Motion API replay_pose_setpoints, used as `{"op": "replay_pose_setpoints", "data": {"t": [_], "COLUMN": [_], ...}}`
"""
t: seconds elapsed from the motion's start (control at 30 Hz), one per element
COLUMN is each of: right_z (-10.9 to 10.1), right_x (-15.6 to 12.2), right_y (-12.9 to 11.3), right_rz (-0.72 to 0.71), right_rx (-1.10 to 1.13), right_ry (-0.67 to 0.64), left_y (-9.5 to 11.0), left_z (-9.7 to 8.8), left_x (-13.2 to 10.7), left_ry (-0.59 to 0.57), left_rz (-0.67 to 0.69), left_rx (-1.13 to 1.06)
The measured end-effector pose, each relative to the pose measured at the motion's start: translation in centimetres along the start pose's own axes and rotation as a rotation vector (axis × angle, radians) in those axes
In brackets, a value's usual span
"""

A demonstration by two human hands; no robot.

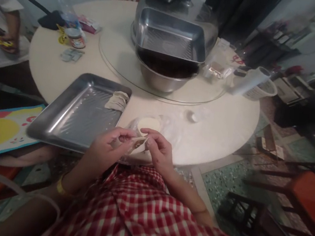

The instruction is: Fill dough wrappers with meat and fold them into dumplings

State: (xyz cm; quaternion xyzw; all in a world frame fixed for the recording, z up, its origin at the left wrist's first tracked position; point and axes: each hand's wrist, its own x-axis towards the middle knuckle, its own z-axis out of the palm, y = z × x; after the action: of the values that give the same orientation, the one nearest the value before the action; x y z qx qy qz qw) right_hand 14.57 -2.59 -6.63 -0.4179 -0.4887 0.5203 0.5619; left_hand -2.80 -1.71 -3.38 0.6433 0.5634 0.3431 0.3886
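Between my two hands is a dumpling (138,145), a pale wrapper folded around a brownish filling. My left hand (112,145) pinches one edge of it, and my right hand (159,149) pinches the other. Just beyond my fingertips, a stack of round dumpling wrappers (149,123) lies on a clear plastic bag (170,129). Left of my hands, a metal tray (79,111) rests on the table's near edge, with a few folded dumplings (117,100) grouped at its right side.
On the glass turntable (116,57) are a metal bowl (164,80) and a rectangular pan (171,38). A small white dish (194,116) sits to the right. A bottle (63,5) and jar (76,38) stand far left. People sit at the left; stools (309,202) stand at the right.
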Motion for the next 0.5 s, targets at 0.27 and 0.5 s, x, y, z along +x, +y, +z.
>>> {"op": "replay_pose_setpoints", "data": {"t": [0.27,0.5], "right_z": [0.04,0.27], "right_x": [0.53,0.87], "right_y": [0.34,0.27], "right_rz": [0.053,-0.023], "right_rx": [0.003,-0.047], "right_ry": [-0.03,-0.015], "left_y": [-0.12,0.36], "left_z": [0.24,-0.23], "left_x": [0.78,0.67], "left_ry": [-0.004,-0.011], "left_rz": [0.103,0.274], "left_rx": [-0.031,0.038]}}
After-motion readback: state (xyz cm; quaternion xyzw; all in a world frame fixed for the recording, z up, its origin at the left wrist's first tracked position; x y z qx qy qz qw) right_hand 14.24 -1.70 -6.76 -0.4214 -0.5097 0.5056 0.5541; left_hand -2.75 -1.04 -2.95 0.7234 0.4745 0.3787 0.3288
